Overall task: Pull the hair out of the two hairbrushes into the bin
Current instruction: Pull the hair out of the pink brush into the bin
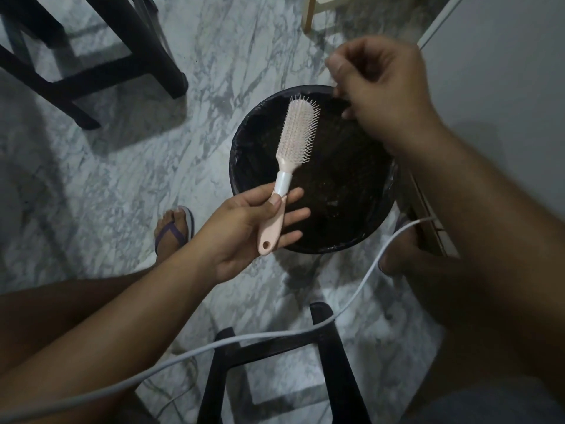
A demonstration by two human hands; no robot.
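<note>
While my left hand [244,231] pinches the pink hairbrush [298,130] by its handle, thumb on top and fingers nearly straight beneath, the bristle head sits above the black bin [234,160]. I judge it light, stiff, slick plastic — the handle is the safest hold. My right hand [385,96], over the far rim, is curled with fingertips pinched — around loose hair or nothing, I cannot tell.
</note>
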